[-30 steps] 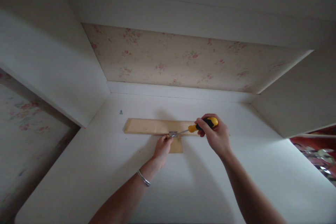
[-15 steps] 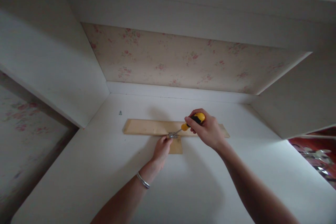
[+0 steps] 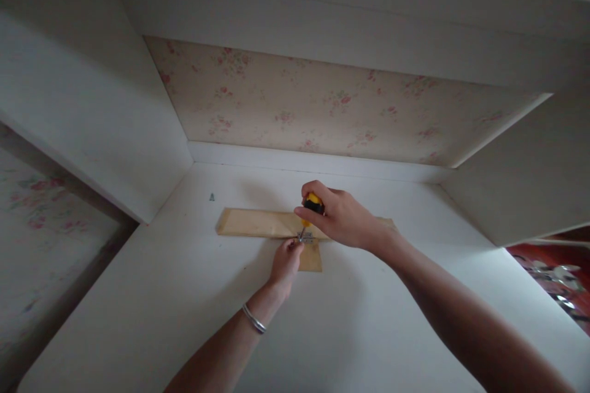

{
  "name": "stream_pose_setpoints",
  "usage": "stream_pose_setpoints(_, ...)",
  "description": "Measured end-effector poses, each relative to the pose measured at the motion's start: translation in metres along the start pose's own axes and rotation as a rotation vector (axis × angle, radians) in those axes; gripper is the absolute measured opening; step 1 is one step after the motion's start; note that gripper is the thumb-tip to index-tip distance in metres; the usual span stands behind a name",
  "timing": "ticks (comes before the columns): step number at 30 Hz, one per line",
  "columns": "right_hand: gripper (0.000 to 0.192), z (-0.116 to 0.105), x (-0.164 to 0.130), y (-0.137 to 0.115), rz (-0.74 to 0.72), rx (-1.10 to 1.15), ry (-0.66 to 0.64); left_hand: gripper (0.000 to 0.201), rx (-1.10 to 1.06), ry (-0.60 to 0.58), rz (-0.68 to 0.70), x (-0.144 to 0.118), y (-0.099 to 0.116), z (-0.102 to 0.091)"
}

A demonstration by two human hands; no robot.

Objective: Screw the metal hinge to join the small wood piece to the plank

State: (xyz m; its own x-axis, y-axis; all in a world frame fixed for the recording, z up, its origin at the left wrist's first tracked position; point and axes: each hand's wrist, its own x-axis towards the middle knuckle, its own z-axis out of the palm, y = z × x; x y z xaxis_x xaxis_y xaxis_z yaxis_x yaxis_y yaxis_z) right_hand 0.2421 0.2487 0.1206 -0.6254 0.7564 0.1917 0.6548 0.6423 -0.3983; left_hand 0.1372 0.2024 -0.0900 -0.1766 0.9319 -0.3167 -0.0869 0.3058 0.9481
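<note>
Swung yellow-black screwdriver (image 3: 314, 203) left and steeper in tight-curled right hand (image 3: 345, 215), so now addressing left end of metal hinge (image 3: 308, 237), beside bunched left hand (image 3: 284, 264), can't tell if gripping.

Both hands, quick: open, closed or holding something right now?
Left hand: at the metal hinge; can't tell whether it's gripping anything.
Right hand: closed around the yellow-and-black screwdriver.

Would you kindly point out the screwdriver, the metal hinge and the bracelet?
Screwdriver (image 3: 314, 204): head view, on the handle's black grip.
Metal hinge (image 3: 308, 237): head view, on its plate.
Bracelet (image 3: 254, 319): head view, on its silvery band.
</note>
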Motion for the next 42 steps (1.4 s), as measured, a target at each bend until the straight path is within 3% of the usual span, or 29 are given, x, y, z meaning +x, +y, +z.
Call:
stream_pose_setpoints(7,0.021,-0.012,0.007,-0.007,-0.020,-0.036,-0.147,0.021,0.002,0.047,0.000,0.000,0.000,0.002)
stream_pose_setpoints(14,0.036,-0.019,0.015,-0.011,0.023,-0.438,-0.169,0.020,0.016,0.071,0.005,0.000,-0.001,0.004)
stream_pose_setpoints(19,0.035,-0.027,0.021,-0.014,-0.011,-0.467,-0.300,0.019,0.055,0.064,0.007,0.000,-0.001,0.004)
stream_pose_setpoints(23,0.047,-0.030,0.029,-0.016,0.022,-0.585,-0.285,0.019,0.079,0.074,0.002,-0.001,0.001,0.004)
stream_pose_setpoints(28,0.041,-0.038,0.037,-0.022,0.020,-0.587,-0.438,0.017,0.065,0.059,0.015,-0.002,0.004,0.004)
stream_pose_setpoints(33,0.050,-0.042,0.040,-0.029,0.046,-0.629,-0.422,0.017,0.084,0.069,0.000,-0.003,0.004,0.004)
stream_pose_setpoints(37,0.047,-0.045,0.041,-0.033,0.071,-0.591,-0.548,0.019,0.078,0.076,0.004,-0.002,0.003,0.004)
stream_pose_setpoints(42,0.053,-0.048,0.041,-0.033,0.076,-0.596,-0.514,0.021,0.104,0.086,-0.011,-0.002,0.003,0.004)
